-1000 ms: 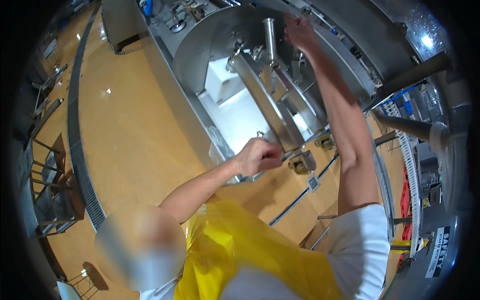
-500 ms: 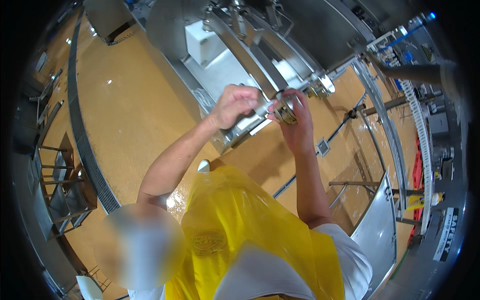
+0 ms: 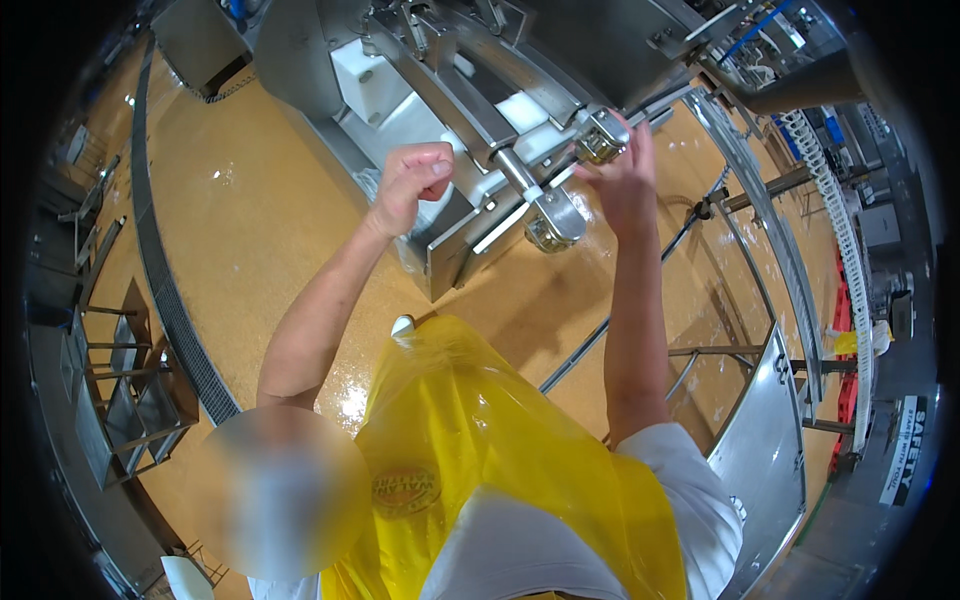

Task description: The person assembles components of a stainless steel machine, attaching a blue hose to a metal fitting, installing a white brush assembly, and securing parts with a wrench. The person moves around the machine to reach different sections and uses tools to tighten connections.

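Upper metal fitting (image 3: 603, 137), rounded, at the near end of a steel bar (image 3: 545, 92), jutting past the machine's edge, presumably to be within reach from this side; right grip (image 3: 632, 188), bare, at that fitting's outer side, fingers up along it and thumb apart below, whether closed on it cannot be told; the arm is stretched forward, apparently for reach; lower metal fitting (image 3: 556, 222), of like shape, just beside, on a short rod (image 3: 516, 172) from a second steel bar (image 3: 450, 108); left grip (image 3: 412, 187), curled into a loose fist, nothing visible in it, raised at the machine's near side, seemingly to stay clear of the metalwork; white block (image 3: 366, 85), upright beyond the left grip, beside the bars; yellow apron (image 3: 520, 410), worn over white clothing, likely against splashes; tan floor (image 3: 250, 250), shiny in patches; grated drain (image 3: 165, 270), running along the left
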Tool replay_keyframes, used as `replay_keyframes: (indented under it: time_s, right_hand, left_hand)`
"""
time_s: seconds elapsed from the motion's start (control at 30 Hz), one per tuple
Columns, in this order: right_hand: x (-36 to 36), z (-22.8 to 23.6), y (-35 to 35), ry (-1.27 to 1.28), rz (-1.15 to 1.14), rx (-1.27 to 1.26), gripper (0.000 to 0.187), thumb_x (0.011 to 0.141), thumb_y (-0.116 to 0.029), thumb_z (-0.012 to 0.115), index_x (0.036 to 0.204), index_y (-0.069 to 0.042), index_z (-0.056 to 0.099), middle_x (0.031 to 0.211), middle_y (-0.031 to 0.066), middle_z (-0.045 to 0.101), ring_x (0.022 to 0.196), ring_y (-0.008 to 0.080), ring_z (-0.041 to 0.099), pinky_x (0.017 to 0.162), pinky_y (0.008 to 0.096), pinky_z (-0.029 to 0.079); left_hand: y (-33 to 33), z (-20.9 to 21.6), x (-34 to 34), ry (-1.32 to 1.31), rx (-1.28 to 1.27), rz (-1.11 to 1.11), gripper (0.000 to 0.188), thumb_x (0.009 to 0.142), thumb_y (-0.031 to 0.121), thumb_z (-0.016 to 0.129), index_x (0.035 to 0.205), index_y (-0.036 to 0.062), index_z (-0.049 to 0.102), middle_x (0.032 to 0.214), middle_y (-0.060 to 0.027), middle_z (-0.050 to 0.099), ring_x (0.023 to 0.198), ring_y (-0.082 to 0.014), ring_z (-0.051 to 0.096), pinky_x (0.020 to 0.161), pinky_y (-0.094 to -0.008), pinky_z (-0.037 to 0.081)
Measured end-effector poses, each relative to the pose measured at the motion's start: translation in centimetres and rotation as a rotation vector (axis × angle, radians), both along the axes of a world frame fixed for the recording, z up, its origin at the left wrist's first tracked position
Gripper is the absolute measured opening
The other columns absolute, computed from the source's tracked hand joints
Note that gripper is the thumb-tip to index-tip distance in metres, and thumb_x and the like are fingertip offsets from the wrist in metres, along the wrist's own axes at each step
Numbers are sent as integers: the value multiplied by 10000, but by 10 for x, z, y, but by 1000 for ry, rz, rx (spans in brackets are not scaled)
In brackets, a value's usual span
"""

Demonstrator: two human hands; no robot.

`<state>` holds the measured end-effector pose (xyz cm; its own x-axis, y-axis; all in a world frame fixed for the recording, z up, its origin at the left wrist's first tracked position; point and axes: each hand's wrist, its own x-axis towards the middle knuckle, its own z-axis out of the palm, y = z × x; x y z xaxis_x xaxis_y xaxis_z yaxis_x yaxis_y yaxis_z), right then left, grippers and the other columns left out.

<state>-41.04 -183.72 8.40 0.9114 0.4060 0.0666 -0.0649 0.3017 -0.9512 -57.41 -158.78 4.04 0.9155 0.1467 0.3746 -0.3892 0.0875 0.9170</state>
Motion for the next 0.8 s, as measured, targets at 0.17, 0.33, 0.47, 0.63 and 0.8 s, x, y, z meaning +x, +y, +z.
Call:
replay_keyframes:
  time_s: [0.17,0.33,0.47,0.63,0.8]
  right_hand:
    - [26,-26,-14,66,219,173,389,1009,-430,496,1211,-112,590,1048,127,658,841,222,633,704,369,557]
    - [-6,-5,-30,97,-42,59,396,1042,-451,430,1142,-110,604,1016,92,645,878,174,600,759,342,520]
    - [-43,-28,-49,-333,-498,-221,429,1072,-419,405,1240,-75,600,1167,65,631,978,182,621,845,377,509]
    - [-123,-26,6,-1,83,166,433,1029,-372,512,1337,-68,532,1093,122,638,970,224,640,864,390,516]
    - [-131,-14,16,200,176,308,350,926,-235,558,1234,-80,497,953,120,589,725,156,448,624,324,403]
  left_hand:
    - [2,-2,1,-19,9,-2,390,945,317,572,675,86,411,624,53,318,559,-62,268,504,-267,188]
    - [0,-1,4,-25,52,72,412,946,336,568,662,88,404,605,51,317,546,-64,257,494,-271,177]
    - [1,-1,2,-24,-30,47,417,939,343,571,656,85,405,602,45,314,543,-67,263,492,-270,179]
    - [0,-3,5,-26,-38,31,405,928,350,573,663,85,418,620,34,327,545,-74,272,489,-271,182]
    - [7,-4,5,-55,-21,-4,394,937,348,563,675,83,436,624,32,344,547,-76,296,490,-268,189]
